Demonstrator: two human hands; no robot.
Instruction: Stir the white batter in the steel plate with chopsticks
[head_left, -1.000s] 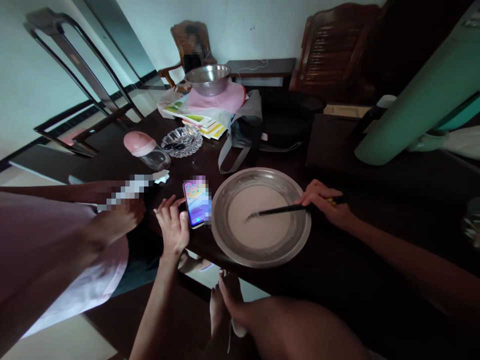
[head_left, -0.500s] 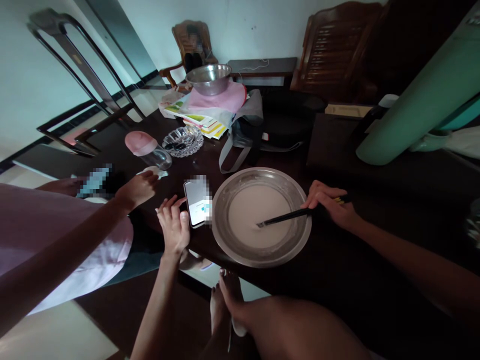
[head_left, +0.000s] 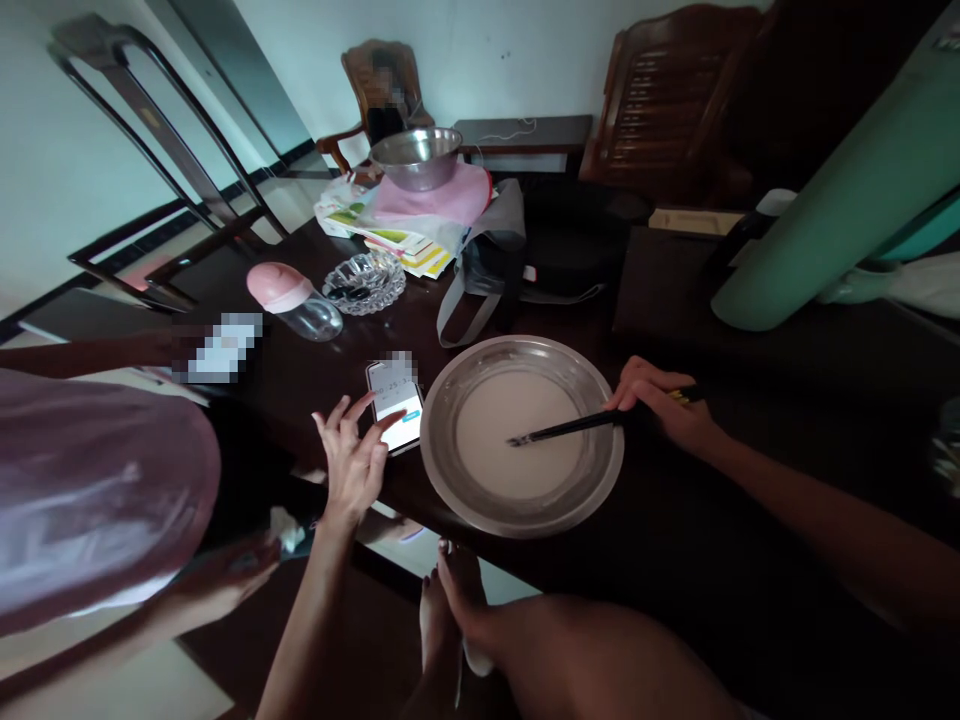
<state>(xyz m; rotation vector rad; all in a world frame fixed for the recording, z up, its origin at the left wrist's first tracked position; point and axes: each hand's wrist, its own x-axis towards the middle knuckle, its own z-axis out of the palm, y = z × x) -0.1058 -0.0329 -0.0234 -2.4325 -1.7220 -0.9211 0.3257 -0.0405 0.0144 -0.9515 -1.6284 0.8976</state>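
A wide metal basin [head_left: 433, 475] stands near the table edge, holding a pale, milky liquid [head_left: 502, 415]. Over its right rim, my right hand [head_left: 664, 402] is closed around black chopsticks [head_left: 566, 428]; their tips dip into the liquid near the middle. My left hand [head_left: 354, 465] is left of the basin with fingers spread and holds nothing. Its index finger reaches over the lit screen of a phone [head_left: 403, 434] lying on the table; whether it touches the glass I cannot tell.
At left, a person in a pale top [head_left: 97, 490] holds a phone [head_left: 223, 350] and a crumpled white tissue [head_left: 286, 530]. Behind are a pink-capped bottle [head_left: 292, 300], a glass dish [head_left: 379, 285], another metal bowl [head_left: 420, 165], a bag [head_left: 499, 255] and a green cylinder [head_left: 810, 220].
My left index finger has come over the phone screen. The chopstick tips have shifted slightly left. The other person's hand with the tissue has drawn back from the table, and their phone moved right.
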